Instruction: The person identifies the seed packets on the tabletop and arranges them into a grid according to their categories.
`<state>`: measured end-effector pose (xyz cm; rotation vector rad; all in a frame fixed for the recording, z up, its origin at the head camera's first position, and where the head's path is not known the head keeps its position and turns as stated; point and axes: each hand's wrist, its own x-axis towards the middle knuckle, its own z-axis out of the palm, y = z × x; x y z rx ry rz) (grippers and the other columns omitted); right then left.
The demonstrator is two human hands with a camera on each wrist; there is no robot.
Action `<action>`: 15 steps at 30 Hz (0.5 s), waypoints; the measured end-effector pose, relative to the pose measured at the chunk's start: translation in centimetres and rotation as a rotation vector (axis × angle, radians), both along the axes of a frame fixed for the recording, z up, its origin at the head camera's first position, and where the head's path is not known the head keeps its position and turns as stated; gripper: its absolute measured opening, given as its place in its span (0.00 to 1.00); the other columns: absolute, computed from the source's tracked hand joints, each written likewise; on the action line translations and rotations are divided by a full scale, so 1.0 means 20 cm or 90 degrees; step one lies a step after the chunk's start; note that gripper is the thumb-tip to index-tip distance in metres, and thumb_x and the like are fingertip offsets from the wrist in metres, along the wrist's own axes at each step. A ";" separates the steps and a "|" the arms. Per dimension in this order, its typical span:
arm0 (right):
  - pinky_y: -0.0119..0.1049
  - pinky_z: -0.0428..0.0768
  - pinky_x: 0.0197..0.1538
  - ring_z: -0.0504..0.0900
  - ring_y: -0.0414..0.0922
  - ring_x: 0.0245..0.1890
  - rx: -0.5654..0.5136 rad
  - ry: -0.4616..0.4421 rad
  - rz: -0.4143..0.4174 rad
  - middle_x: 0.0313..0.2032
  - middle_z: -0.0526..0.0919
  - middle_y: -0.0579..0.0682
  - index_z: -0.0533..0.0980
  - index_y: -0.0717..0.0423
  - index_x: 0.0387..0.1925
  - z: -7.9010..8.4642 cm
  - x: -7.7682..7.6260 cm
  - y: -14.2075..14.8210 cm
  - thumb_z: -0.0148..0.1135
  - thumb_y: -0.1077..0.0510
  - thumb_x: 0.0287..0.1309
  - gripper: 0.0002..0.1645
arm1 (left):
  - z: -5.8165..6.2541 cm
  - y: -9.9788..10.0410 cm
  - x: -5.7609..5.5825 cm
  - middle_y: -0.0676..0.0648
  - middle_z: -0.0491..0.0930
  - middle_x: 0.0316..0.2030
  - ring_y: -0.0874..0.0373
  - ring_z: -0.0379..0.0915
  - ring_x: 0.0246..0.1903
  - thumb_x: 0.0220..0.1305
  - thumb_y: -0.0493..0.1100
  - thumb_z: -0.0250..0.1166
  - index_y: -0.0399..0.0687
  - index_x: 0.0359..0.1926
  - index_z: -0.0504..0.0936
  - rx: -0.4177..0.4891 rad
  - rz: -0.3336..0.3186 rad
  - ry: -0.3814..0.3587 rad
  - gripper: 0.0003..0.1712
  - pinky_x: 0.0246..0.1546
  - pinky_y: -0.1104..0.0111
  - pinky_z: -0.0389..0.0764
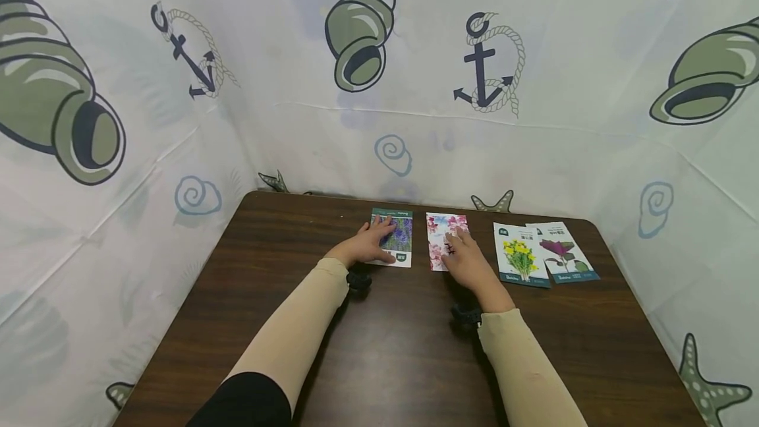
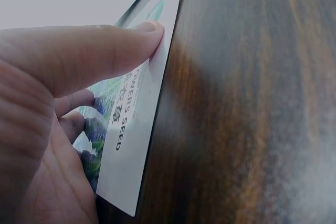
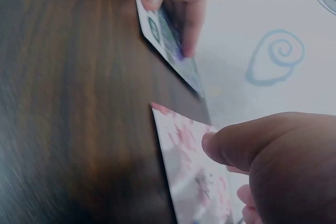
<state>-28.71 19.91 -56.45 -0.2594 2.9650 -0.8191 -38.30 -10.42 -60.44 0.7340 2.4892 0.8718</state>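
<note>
Purple-flower seed packet is lying just above the centre of the head view, near the far edge of the tabletop, with a pink-blossom packet just beside it to the right. We are resting our left hand on the purple one, fingers spreading wide over the printed blooms and the thumb touching its white lower margin. Our right hand is reaching over the pink one with fingers extended and not closing around it; we cannot tell how firmly it is pressing. Judging by this, we are positioning or steadying the pair, and the next move is probably calling for light, even fingertip pressure, so that the thin packets are sliding rather than creasing. The purple one is showing a dark green band at its top and a green logo at its lower right, its lettering partly hidden by our hand; the pink one is carrying pink flowers on white. Toward the right of the frame, a yellow-flower packet is overlapping a maroon-flower packet, both showing their dark bands at the bottom.
</note>
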 end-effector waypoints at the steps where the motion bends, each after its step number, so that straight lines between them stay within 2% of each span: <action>1: 0.69 0.55 0.85 0.49 0.71 0.86 -0.002 0.002 -0.003 0.84 0.55 0.71 0.66 0.65 0.81 0.01 0.00 0.01 0.61 0.54 0.78 0.38 | 0.00 0.00 0.00 0.54 0.32 0.90 0.52 0.13 0.88 0.69 0.55 0.76 0.58 0.90 0.49 0.001 0.001 -0.001 0.60 0.87 0.47 0.20; 8: 0.69 0.50 0.85 0.42 0.67 0.88 -0.022 0.000 -0.028 0.87 0.49 0.67 0.63 0.60 0.84 0.06 0.01 0.11 0.60 0.52 0.80 0.40 | 0.03 0.00 0.01 0.51 0.33 0.90 0.49 0.15 0.88 0.70 0.54 0.76 0.55 0.90 0.50 0.011 -0.003 0.002 0.59 0.87 0.45 0.21; 15: 0.71 0.51 0.84 0.41 0.68 0.88 -0.012 0.002 -0.048 0.87 0.47 0.68 0.61 0.61 0.84 0.06 0.00 0.22 0.61 0.52 0.80 0.41 | 0.09 0.01 0.05 0.46 0.34 0.90 0.45 0.15 0.88 0.69 0.54 0.77 0.51 0.90 0.50 0.028 -0.004 -0.005 0.60 0.86 0.42 0.21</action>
